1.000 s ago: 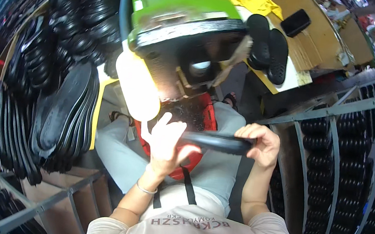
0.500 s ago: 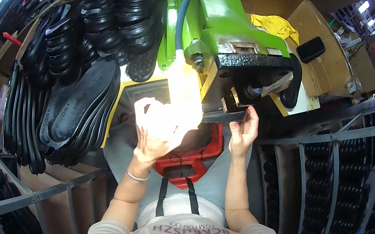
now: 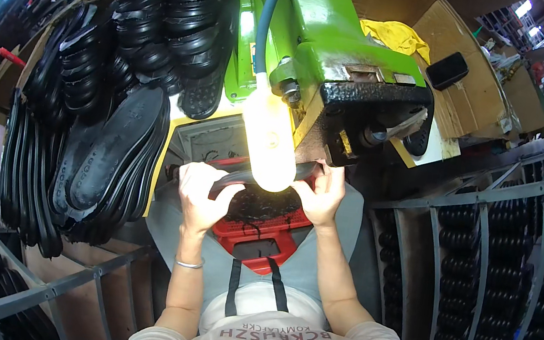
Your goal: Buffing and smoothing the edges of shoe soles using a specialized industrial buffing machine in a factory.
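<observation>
A black shoe sole (image 3: pixel 236 177) is stretched between my two hands, edge-on, in front of the machine. My left hand (image 3: pixel 200 195) grips one end with its thumb on the near side. My right hand (image 3: pixel 321 194) holds the other end just below the machine's black working head (image 3: pixel 364 106). A glowing lamp (image 3: pixel 268 145) hides the sole's middle. Beneath the sole, between my legs, sits a red plastic tray (image 3: pixel 286 245) with dark scraps in it.
The green machine (image 3: pixel 314 19) fills the centre. Stacked black soles (image 3: pixel 116 141) crowd the left. At the right are a cardboard box (image 3: pixel 458 106), a yellow cloth (image 3: pixel 398 37) and a black phone-like object (image 3: pixel 447 71). Metal racks (image 3: pixel 477 192) holding soles flank me.
Both hands have come down and nearer with the sole, away from the machine head. My right hand has moved left, and my left hand has left the lamp's glare.
</observation>
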Available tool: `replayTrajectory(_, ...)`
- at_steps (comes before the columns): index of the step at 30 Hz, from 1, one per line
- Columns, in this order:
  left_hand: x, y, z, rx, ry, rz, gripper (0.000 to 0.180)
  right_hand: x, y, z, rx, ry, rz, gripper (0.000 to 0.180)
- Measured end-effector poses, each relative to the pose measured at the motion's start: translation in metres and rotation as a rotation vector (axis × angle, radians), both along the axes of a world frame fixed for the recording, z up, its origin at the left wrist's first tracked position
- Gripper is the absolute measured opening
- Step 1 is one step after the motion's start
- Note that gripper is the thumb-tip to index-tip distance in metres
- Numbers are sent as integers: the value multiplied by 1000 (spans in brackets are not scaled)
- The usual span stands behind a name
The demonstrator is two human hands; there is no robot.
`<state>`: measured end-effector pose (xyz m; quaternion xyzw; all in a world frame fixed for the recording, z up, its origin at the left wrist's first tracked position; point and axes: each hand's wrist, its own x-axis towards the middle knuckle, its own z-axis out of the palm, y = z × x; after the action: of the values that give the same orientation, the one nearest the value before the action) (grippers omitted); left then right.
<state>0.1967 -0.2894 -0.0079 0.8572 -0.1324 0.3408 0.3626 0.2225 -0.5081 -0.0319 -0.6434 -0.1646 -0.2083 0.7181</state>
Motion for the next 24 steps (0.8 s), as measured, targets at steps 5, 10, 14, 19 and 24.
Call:
replayTrajectory(5, 11, -47, 2, -32, 48, -135, 29, -2, -5, 1, -174, -51, -41, 63)
replayTrajectory(10, 20, -70, -19, -344, 102, -203, 36, 5, -6, -30, -32, -25, -73, 60)
replayTrajectory(14, 15, -83, -47, -668, 323, -279, 40, 11, -16, -104, 268, 430, 176, 57)
replayTrajectory(19, 14, -102, -87, -702, 233, -303, 52, -3, -34, -178, 846, 763, 498, 57)
replayTrajectory(24, 14, -106, -91, -458, 197, -136, 50, -1, -60, -159, 801, 580, 69, 39)
